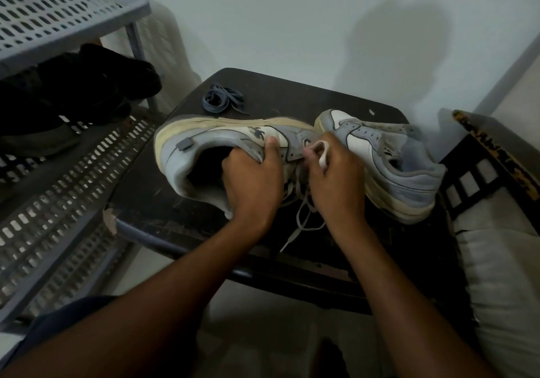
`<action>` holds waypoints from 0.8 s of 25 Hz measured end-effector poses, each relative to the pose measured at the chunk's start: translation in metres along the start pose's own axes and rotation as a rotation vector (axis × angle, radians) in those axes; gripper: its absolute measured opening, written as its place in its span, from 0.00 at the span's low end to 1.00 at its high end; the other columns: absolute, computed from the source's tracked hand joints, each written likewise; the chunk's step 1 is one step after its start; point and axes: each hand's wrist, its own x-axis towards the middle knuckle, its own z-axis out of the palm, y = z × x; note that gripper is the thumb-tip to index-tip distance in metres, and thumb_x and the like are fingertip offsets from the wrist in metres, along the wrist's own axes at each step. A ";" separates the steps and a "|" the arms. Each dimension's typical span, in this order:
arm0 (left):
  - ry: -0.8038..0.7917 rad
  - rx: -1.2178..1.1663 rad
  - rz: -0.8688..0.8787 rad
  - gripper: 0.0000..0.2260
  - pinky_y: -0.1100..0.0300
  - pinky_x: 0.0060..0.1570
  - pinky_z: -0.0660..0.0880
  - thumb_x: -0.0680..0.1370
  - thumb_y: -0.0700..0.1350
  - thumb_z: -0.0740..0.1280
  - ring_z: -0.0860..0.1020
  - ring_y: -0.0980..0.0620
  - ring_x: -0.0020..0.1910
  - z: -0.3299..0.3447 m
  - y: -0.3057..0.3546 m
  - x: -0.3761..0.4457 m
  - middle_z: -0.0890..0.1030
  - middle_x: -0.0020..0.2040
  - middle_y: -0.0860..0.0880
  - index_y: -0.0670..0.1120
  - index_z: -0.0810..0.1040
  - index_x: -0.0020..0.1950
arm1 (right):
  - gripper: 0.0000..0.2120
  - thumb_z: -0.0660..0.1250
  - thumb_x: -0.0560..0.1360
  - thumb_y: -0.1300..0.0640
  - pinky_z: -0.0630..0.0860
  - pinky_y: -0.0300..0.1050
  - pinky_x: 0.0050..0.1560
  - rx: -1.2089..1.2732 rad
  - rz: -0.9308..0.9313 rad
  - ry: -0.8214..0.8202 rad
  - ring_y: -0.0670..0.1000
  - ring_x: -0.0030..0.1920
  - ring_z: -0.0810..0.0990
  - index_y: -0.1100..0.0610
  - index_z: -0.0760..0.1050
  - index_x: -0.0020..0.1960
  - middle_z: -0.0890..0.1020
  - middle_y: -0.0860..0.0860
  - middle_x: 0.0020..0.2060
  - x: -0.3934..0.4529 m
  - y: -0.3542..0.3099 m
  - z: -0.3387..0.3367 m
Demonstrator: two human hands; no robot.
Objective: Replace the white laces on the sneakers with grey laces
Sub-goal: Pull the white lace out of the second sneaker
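Pale wall and floor surround a dark, scuffed stool (pixel 292 100) that carries both sneakers. At the centre of your view, the left sneaker (pixel 204 144) lies on its side with the cream sole turned away from you toward twelve o'clock and the collar opening facing you. A dark mark sits on its white side panel, too smudged to read as a logo or lettering. Your left hand (pixel 254 179) grips this shoe at the collar: the fingers curl down into the opening and the thumb presses the outer side panel. Your right hand (pixel 336 173), just at three o'clock of the left one, pinches a loop of the white lace (pixel 321 152) at the eyelets; loose lace ends trail down toward six o'clock over the stool's edge. The right sneaker (pixel 394 161) stands at three o'clock, touching the first shoe at the toe, with no lace showing in its eyelets. The grey laces (pixel 222 101) lie bundled at eleven o'clock on the stool, apart from the shoes. Farther out at nine o'clock stands a grey perforated rack (pixel 58 9) with dark shoes (pixel 87 85) on a shelf. At four o'clock lies a white cushion (pixel 502 275).
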 end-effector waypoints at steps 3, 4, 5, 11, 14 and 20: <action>0.006 0.029 -0.017 0.14 0.58 0.42 0.79 0.79 0.49 0.67 0.77 0.63 0.33 0.001 0.000 0.004 0.78 0.33 0.57 0.51 0.74 0.33 | 0.10 0.61 0.79 0.62 0.73 0.41 0.38 0.271 -0.234 0.477 0.51 0.32 0.77 0.50 0.67 0.42 0.77 0.50 0.33 0.012 -0.028 -0.024; 0.014 0.025 -0.032 0.14 0.58 0.42 0.79 0.79 0.49 0.67 0.77 0.62 0.33 0.001 0.001 0.007 0.79 0.33 0.57 0.51 0.74 0.33 | 0.10 0.60 0.79 0.62 0.73 0.44 0.37 0.329 -0.290 0.564 0.54 0.32 0.77 0.49 0.66 0.43 0.76 0.51 0.32 0.014 -0.031 -0.030; 0.020 0.020 -0.044 0.14 0.57 0.41 0.79 0.79 0.48 0.67 0.78 0.61 0.33 0.001 0.001 0.010 0.79 0.33 0.56 0.51 0.74 0.33 | 0.09 0.59 0.80 0.61 0.72 0.45 0.37 0.331 -0.287 0.584 0.54 0.33 0.76 0.49 0.67 0.44 0.75 0.50 0.33 0.014 -0.031 -0.034; 0.059 -0.020 -0.141 0.13 0.58 0.43 0.79 0.79 0.49 0.67 0.79 0.59 0.36 -0.002 0.000 0.014 0.79 0.34 0.56 0.51 0.74 0.34 | 0.23 0.71 0.72 0.56 0.73 0.43 0.51 -0.066 0.210 -0.060 0.50 0.54 0.74 0.52 0.68 0.64 0.73 0.50 0.56 0.003 0.029 -0.014; 0.049 0.007 -0.106 0.15 0.62 0.37 0.76 0.79 0.49 0.67 0.77 0.64 0.32 0.000 0.002 0.010 0.78 0.32 0.58 0.52 0.73 0.32 | 0.23 0.72 0.72 0.54 0.71 0.33 0.47 -0.013 0.003 -0.104 0.45 0.50 0.74 0.48 0.70 0.66 0.75 0.48 0.53 0.002 0.017 -0.009; 0.018 0.018 -0.027 0.13 0.55 0.43 0.81 0.79 0.50 0.67 0.81 0.57 0.36 0.003 0.000 -0.002 0.81 0.35 0.55 0.52 0.75 0.34 | 0.03 0.69 0.75 0.55 0.77 0.45 0.41 -0.021 0.019 -0.050 0.44 0.40 0.77 0.54 0.77 0.46 0.78 0.44 0.41 0.002 0.009 0.007</action>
